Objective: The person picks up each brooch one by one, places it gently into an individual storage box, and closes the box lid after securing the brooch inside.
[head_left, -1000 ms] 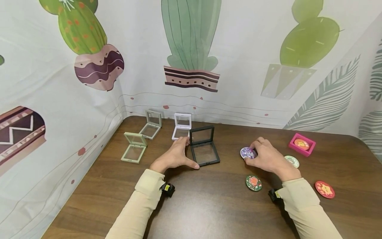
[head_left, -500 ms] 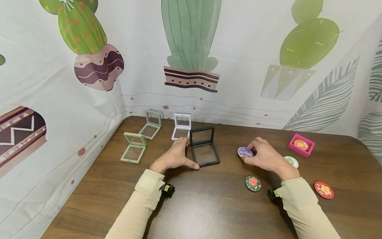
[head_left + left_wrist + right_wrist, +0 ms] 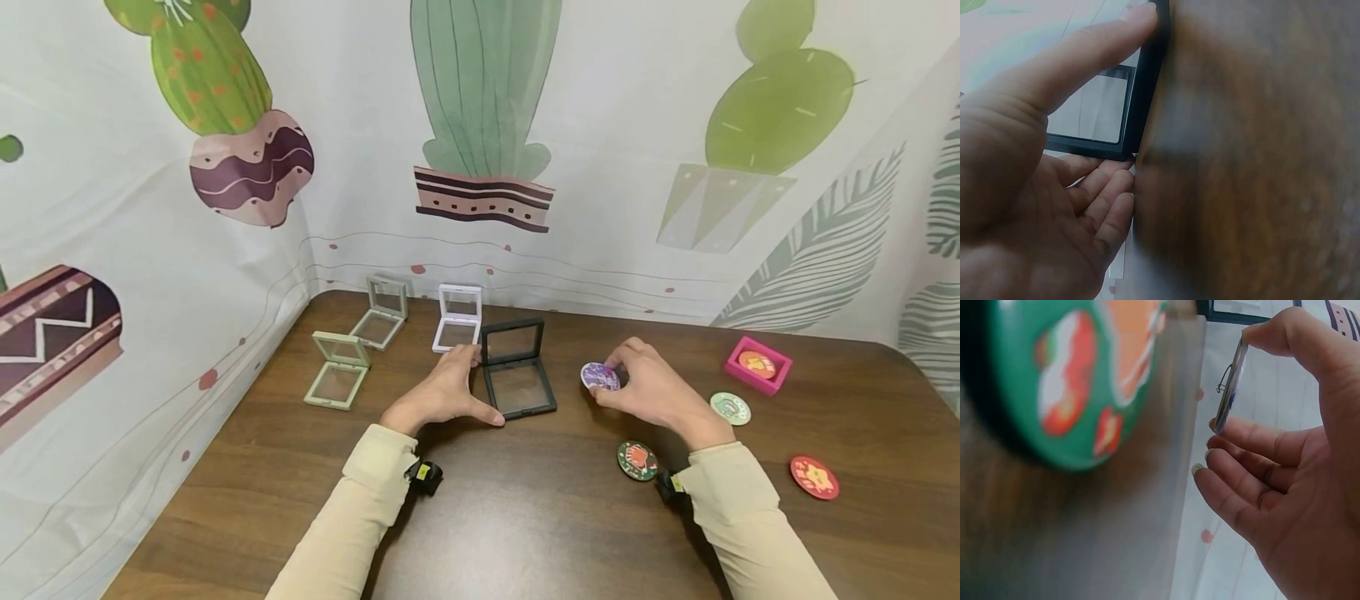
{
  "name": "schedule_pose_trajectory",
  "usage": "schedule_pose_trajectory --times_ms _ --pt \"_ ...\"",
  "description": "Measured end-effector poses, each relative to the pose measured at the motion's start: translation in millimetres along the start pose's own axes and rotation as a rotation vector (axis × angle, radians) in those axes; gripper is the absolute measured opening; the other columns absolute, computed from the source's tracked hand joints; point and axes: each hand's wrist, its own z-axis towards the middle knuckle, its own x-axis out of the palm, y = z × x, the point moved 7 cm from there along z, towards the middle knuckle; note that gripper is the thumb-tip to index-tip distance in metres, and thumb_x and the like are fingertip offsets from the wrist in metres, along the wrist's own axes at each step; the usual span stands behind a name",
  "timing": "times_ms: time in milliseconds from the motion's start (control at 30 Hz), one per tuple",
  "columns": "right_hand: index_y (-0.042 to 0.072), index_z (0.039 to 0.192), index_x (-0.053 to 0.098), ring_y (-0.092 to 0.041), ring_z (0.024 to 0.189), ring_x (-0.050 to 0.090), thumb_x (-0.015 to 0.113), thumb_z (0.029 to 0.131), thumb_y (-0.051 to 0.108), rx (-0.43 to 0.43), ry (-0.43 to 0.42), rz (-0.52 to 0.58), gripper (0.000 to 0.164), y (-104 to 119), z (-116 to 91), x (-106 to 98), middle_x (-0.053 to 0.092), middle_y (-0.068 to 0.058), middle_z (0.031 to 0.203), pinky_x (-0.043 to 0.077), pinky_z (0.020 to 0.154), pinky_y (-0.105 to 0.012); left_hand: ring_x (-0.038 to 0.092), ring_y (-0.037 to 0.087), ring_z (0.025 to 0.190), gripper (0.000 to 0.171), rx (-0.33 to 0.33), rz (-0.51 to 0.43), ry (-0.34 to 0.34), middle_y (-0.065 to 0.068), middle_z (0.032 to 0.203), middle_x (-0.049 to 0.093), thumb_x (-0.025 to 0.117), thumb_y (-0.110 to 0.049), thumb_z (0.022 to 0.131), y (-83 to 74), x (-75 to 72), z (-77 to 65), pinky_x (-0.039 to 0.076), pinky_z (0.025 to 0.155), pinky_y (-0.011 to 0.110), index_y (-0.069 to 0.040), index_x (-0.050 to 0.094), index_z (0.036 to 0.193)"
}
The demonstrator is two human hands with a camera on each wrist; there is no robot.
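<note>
A black hinged display frame (image 3: 529, 411) stands open on the table, its lid upright. My left hand (image 3: 444, 393) holds it at the left side, thumb on the front corner and fingers at the back near the hinge. In the left wrist view the thumb crosses the dark frame edge (image 3: 1085, 147). To the right, my right hand (image 3: 654, 390) pinches a purple button badge (image 3: 600, 377) between thumb and fingertips. Seen edge-on in the right wrist view, the badge (image 3: 1234, 384) is off the table with the pin on its back showing.
Behind and left stand a pale green frame (image 3: 327, 405), a grey frame (image 3: 387, 313) and a white frame (image 3: 460, 317), all opened. A dark green badge (image 3: 637, 461), light green badge (image 3: 731, 408) and red badge (image 3: 814, 477) lie right. A pink box (image 3: 750, 381) holds an orange badge.
My right hand has moved left with the purple badge, closer to the black frame, uncovering more of the light green badge. The left hand keeps its hold on the frame.
</note>
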Motion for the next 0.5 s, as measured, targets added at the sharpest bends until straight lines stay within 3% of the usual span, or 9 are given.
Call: schedule_pose_trajectory --times_ms 500 --pt "-0.004 0.107 0.069 -0.032 0.110 0.055 0.080 0.081 0.029 -0.036 -0.025 0.018 0.042 17 6 5 0.058 -0.015 0.117 0.052 0.090 -0.046 0.047 0.034 0.134 0.117 0.008 0.000 -0.005 0.018 0.143 0.052 0.103 -0.035 0.066 2.4 1.3 2.9 0.041 0.115 0.046 0.009 0.039 0.154"
